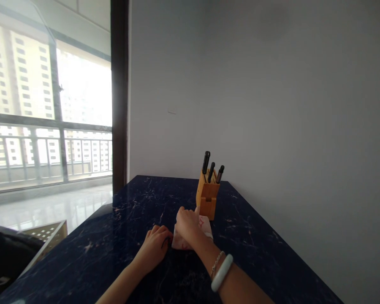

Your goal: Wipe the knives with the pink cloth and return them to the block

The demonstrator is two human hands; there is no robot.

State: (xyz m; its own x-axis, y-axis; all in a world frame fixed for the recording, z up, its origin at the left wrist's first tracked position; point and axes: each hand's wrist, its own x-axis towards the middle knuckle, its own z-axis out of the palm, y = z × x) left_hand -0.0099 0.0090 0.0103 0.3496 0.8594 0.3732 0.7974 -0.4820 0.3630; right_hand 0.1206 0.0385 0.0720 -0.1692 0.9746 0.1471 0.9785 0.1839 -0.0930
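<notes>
My left hand (156, 245) is closed low over the dark table, its fingers curled. A small dark shape with a bit of red shows by its thumb, too little to name. Just right of it lies a folded pink-and-white patterned cloth (205, 223). My right hand (187, 223) is on this cloth with bent fingers, gripping it from above; its palm side is hidden. Right behind the cloth stands a wooden knife block (208, 192) with three dark-handled tools in its top, one a black knife handle (206, 162).
The dark blue marbled table (158, 194) narrows toward a grey wall (272, 105) at the back and right. To the left are a large window (82, 93) and a chair (50, 240) with a perforated back, a black item (9, 253) beside it.
</notes>
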